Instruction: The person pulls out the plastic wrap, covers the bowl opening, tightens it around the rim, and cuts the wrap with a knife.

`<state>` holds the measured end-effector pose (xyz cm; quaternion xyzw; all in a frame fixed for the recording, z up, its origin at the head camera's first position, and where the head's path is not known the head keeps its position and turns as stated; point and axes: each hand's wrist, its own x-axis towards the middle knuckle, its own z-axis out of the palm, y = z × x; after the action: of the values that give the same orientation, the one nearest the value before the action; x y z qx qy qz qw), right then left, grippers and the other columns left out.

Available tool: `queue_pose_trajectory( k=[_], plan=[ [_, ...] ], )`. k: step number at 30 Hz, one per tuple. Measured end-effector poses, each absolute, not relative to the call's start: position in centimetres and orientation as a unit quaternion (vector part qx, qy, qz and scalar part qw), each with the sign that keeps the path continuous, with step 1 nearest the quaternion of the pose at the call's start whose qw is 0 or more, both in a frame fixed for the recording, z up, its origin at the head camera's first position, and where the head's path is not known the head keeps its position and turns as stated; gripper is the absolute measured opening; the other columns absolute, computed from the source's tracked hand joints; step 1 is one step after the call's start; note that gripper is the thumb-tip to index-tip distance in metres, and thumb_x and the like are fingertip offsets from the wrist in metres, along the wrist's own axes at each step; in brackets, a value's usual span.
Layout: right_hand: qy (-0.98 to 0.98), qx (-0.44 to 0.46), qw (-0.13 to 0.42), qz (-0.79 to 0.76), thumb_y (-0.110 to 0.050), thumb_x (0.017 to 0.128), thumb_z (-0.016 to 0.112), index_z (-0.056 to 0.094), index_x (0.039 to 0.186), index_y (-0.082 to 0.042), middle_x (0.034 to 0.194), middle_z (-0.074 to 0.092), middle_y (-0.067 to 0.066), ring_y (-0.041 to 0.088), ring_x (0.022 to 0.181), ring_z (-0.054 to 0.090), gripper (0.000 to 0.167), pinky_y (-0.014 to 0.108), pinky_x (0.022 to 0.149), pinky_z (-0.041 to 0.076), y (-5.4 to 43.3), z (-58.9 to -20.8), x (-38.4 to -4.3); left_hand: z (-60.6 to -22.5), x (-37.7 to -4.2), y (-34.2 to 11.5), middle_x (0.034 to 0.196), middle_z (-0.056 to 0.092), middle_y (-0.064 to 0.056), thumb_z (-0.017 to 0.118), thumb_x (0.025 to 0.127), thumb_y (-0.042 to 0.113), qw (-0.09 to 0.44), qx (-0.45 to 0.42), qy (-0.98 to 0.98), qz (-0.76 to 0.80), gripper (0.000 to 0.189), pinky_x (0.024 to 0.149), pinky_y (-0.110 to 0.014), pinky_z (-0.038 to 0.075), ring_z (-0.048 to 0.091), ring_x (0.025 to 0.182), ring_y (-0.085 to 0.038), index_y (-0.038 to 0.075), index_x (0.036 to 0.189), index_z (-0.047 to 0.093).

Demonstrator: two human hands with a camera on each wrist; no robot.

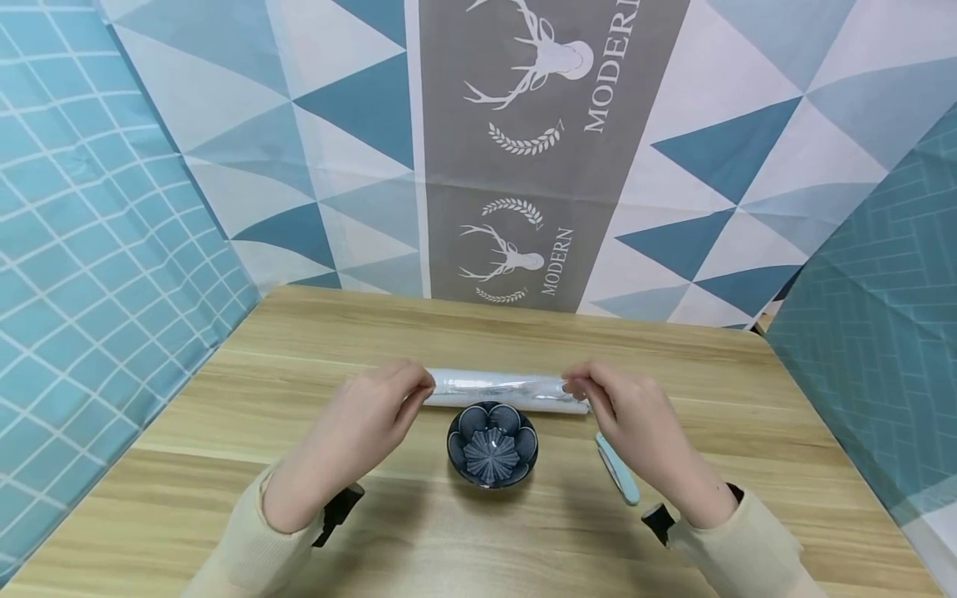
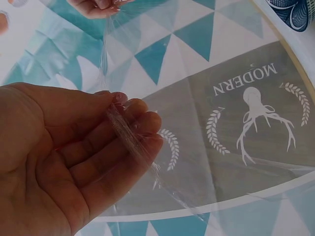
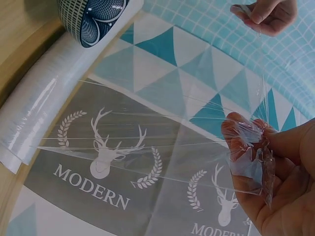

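Note:
A roll of cling film (image 1: 508, 403) lies crosswise on the table, behind a dark blue bowl (image 1: 492, 473) with a petal pattern inside. Above the roll's left end, my left hand (image 1: 366, 419) pinches one side of the clear film (image 2: 129, 135) between thumb and fingers. My right hand (image 1: 635, 419) grips the other side over the right end, where the film (image 3: 268, 172) bunches up against the fingers. Thin stretched film runs between both hands and down to the roll in the right wrist view. The bowl stands upright, and neither hand touches it.
On the wooden table (image 1: 224, 415), a slim light-blue tool (image 1: 626, 483) with a dark slot lies right of the bowl, close to my right forearm. Patterned sheets (image 1: 351, 149) hang behind the table, with tile-print sheets (image 1: 97, 274) at the sides.

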<state>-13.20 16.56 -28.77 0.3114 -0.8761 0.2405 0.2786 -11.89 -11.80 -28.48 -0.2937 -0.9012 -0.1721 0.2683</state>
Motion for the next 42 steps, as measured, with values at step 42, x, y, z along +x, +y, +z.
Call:
queue_pose_trajectory(
  k=[42],
  plan=[
    [-0.854,0.383,0.263,0.234,-0.010,0.085,0.060,0.064,0.090,-0.019,0.085,0.065,-0.014,-0.004,0.075,0.060,0.012,0.011,0.062,0.046,17.6,-34.3,-7.2,-32.6,-8.2,-12.3,0.062,0.044,0.015,0.067,0.074,0.010,0.196,-0.443,-0.867,-0.116,0.018,0.052,-0.016,0.036,0.041,0.055,0.001,0.020,0.070,0.052]
  ],
)
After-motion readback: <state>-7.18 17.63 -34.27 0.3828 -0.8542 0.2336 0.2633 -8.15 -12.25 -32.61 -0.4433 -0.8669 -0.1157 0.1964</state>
